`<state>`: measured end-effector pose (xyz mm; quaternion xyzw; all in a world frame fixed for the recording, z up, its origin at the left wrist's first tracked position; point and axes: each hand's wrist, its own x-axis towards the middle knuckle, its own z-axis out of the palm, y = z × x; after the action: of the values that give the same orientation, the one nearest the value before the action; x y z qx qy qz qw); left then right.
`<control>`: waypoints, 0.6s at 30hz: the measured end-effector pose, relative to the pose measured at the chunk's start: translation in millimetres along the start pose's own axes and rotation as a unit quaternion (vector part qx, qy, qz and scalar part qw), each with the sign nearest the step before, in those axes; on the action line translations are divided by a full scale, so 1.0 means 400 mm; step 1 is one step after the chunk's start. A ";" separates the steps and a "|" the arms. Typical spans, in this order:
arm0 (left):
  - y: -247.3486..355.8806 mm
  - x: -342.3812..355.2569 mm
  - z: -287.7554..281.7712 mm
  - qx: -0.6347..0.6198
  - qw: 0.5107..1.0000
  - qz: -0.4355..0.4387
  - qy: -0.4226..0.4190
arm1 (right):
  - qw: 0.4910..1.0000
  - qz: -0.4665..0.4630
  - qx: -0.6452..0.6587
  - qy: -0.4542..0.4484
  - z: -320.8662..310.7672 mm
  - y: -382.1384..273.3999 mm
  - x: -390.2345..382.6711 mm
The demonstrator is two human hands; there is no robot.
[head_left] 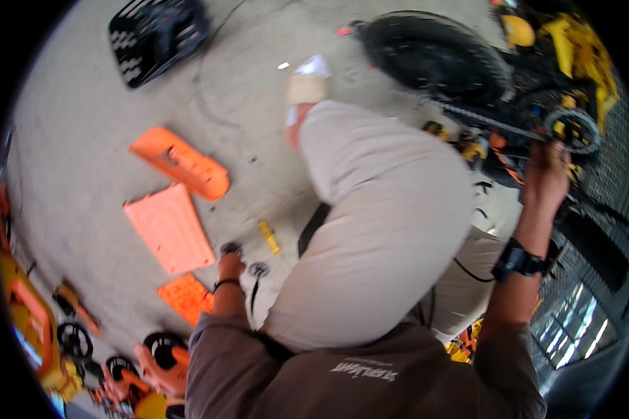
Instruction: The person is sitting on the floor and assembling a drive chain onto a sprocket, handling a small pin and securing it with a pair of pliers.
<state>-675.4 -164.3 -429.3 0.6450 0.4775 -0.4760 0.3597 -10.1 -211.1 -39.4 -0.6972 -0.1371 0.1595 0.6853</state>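
Note:
At the right, my right hand (546, 173) reaches up to the bike chain (479, 115), its fingers closed round it just beside the toothed sprocket (573, 131). The chain runs left toward a black wheel (437, 59) of a vehicle lying on its side. Low on the left, my left hand (231, 267) is closed on a small dark round part (231, 248), blurred and partly hidden by the fingers. Right next to it lies a grey metal disc with a black stem (258, 269). A yellow tool-like piece (269, 237) rests on the floor beyond.
Orange plastic panels (171, 227) and a longer orange cover (182, 162) lie on the concrete floor. A black slotted crate (157, 38) stands far left. Orange and yellow vehicles (164, 363) line the lower left. Yellow parts (580, 49) crowd the upper right. My bent leg (384, 209) fills the middle.

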 end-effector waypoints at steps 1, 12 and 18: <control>-0.071 0.034 0.078 -0.045 0.989 0.073 0.118 | 1.000 -0.005 0.011 0.017 0.058 -0.008 0.001; 0.088 -0.147 -0.284 -0.096 0.971 0.063 0.209 | 0.984 -0.047 0.171 0.002 -0.059 -0.003 -0.073; 0.238 -0.252 -0.557 -0.242 0.886 0.156 0.364 | 0.984 -0.019 0.178 0.022 -0.143 -0.002 -0.091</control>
<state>-532.9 -14.4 -267.8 0.7316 0.5688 -0.0155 0.3755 -19.8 -278.2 -36.8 -0.5649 -0.1042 0.1526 0.8042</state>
